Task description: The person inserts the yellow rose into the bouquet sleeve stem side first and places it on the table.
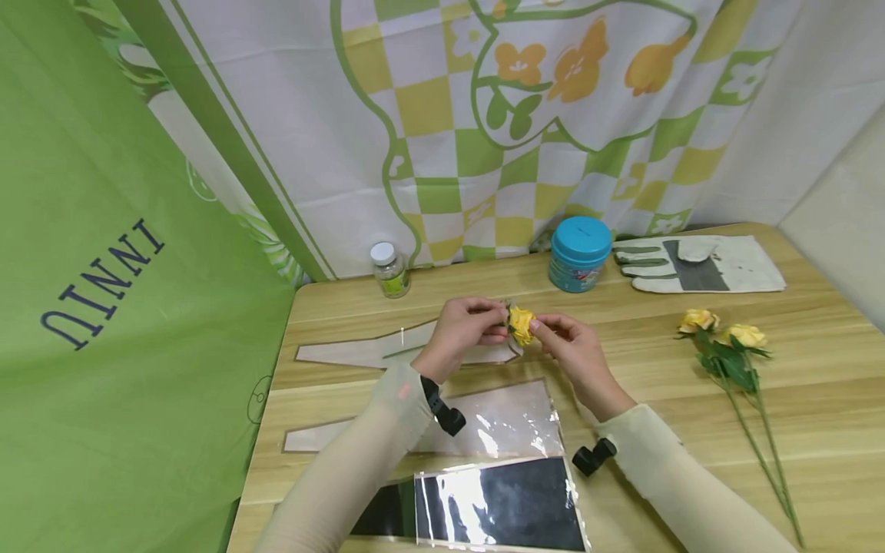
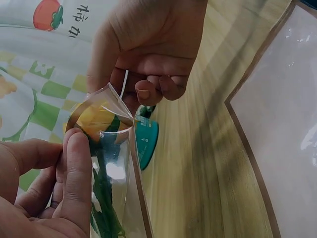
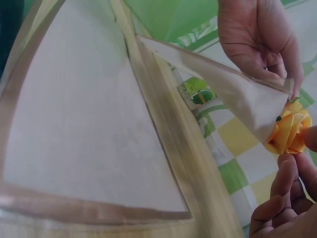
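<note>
nearest lies a glossy black-and-clear plastic sleeve [image 1: 525, 495], then a pale, tapered sleeve with brown edging [image 1: 512, 422]. beyond it, the left hand [image 1: 459, 330], fingers curled, pinches the mouth of a clear, brown-edged, tapered plastic sleeve [image 1: 346, 352]; the right hand [image 1: 581, 357], fingers bent, pinches a ruffled yellow rose [image 1: 522, 326] by its head at that mouth, its green stem inside. to the right lie two yellow roses with green stems [image 1: 747, 336]. behind stand a clear white-capped bottle [image 1: 391, 273] and a round, blue-lidded tub [image 1: 579, 253] beside a white-and-grey glove [image 1: 750, 265].
</note>
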Demonstrator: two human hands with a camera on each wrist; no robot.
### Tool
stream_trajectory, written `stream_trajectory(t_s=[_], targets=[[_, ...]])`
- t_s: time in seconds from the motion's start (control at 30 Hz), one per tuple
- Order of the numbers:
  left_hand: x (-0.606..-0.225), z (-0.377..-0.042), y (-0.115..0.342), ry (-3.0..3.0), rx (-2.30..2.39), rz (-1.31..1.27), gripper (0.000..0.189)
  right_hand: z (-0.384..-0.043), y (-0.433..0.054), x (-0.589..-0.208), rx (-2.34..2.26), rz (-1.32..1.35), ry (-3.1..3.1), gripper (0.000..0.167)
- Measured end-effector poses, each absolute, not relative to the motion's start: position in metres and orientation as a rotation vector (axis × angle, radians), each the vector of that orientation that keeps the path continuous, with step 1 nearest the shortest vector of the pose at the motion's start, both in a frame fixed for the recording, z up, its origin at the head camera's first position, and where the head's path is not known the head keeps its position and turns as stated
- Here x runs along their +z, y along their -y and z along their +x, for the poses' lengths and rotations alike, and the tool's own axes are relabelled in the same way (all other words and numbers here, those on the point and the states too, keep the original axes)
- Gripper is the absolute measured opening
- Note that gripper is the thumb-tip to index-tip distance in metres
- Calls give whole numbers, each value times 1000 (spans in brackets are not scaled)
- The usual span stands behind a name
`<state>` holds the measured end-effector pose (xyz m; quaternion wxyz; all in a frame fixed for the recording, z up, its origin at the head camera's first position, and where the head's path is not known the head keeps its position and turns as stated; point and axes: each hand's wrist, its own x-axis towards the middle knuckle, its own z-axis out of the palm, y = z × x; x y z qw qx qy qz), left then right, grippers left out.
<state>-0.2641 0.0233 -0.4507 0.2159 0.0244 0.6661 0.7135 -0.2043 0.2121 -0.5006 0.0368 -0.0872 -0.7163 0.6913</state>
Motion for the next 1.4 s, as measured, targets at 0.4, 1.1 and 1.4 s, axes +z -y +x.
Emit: stream_trajectory(t_s=[0.4,1.1,1.4], targets=[[-448,-263,-25,-1852,1969,109,12,-206,-208,-503,1894,-121,2338,39],[-447,-261,-23,-1874,1954,127,13,-201,-201,-497,1850,12,2344,24],[-447,-261,-21,-1894,1944,163,13,-189,-192,-468,1876,83,2355,22]])
